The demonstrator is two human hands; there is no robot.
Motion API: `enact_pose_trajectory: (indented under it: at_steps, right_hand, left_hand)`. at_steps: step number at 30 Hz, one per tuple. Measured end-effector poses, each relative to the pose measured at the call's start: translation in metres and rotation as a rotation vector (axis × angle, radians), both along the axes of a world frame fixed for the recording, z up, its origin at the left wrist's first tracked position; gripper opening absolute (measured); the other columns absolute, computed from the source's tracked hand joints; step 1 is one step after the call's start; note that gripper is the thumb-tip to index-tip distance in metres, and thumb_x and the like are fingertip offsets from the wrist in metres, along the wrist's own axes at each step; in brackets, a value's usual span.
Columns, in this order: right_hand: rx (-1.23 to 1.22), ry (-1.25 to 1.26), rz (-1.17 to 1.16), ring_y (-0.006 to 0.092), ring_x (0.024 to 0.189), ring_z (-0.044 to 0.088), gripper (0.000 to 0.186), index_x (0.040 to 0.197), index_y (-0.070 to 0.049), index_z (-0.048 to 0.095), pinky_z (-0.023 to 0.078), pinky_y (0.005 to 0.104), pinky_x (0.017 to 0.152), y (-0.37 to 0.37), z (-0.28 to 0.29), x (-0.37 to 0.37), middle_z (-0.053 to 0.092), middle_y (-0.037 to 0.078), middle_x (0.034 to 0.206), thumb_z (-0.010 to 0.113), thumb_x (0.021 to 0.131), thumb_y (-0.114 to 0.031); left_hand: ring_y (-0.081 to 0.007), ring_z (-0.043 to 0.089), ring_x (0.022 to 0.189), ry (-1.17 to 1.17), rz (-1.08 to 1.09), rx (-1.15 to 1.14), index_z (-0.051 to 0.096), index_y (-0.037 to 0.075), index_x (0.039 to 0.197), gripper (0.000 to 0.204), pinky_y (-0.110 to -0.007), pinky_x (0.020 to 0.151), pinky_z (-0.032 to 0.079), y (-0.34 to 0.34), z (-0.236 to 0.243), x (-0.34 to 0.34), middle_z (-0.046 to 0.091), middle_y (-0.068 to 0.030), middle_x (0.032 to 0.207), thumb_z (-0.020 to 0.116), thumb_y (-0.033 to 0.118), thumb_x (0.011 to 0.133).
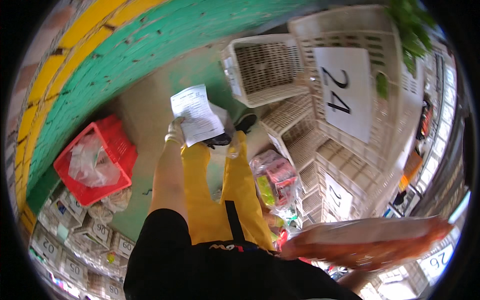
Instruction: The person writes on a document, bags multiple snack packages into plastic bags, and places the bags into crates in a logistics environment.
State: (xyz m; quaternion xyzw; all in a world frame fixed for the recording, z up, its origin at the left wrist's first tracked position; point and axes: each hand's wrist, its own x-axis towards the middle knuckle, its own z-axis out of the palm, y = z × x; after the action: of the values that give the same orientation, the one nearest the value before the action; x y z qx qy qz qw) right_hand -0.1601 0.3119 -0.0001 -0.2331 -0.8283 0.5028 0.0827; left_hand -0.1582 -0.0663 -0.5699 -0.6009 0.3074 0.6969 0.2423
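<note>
My left hand, in a pale glove, is closed on the edge of a printed paper sheet in front of my yellow trousers. Behind the sheet hang a clear plastic piece and something dark; whether the same hand holds them I cannot tell. At the lower right, a long clear plastic bag of orange-red contents is raised and blurred by motion. My right forearm reaches up beneath it, the fingers hidden by the bag.
Large white plastic crates with numbered sheets stand stacked on the right, leafy greens on top. An empty white crate lies ahead. Wrapped packages sit by my right leg. A red crate holding clear bags stands left, below a green-and-yellow wall.
</note>
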Motion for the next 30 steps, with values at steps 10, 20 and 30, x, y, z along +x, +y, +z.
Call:
enact_pose_trajectory:
  at_steps: [10,20,30]
  right_hand:
    - [-0.166,-0.496,0.355,0.0249,0.085,0.059,0.027,0.108,0.002,0.054,0.046,0.0315,0.074,-0.164,-0.425,0.087,0.059,0.017,0.093,0.058,0.083,-0.008]
    - [0.261,-0.074,0.456,0.0374,0.084,0.057,0.034,0.108,-0.003,0.051,0.047,0.0431,0.071,-0.209,-0.629,0.103,0.056,0.021,0.099,0.055,0.074,-0.002]
    - [0.203,-0.555,0.487,0.0333,0.094,0.056,0.054,0.117,0.003,0.044,0.048,0.0416,0.075,-0.220,-0.627,0.056,0.050,0.024,0.110,0.065,0.071,-0.015]
  left_hand:
    - [-0.0331,0.061,0.090,0.186,0.198,0.304,0.052,-0.004,0.113,0.042,-0.045,0.084,0.050,-0.086,-0.056,0.022,0.061,-0.0175,0.100,0.051,0.018,0.077]
    - [-0.0253,0.056,0.076,0.497,0.037,0.600,0.055,0.001,0.089,0.021,-0.037,0.075,0.048,-0.025,-0.045,0.004,0.058,-0.0101,0.086,0.053,0.019,0.079]
    - [-0.0211,0.056,0.078,0.526,-0.283,0.484,0.058,-0.003,0.096,0.032,-0.033,0.074,0.046,-0.069,-0.014,0.012,0.060,-0.0128,0.095,0.056,0.023,0.076]
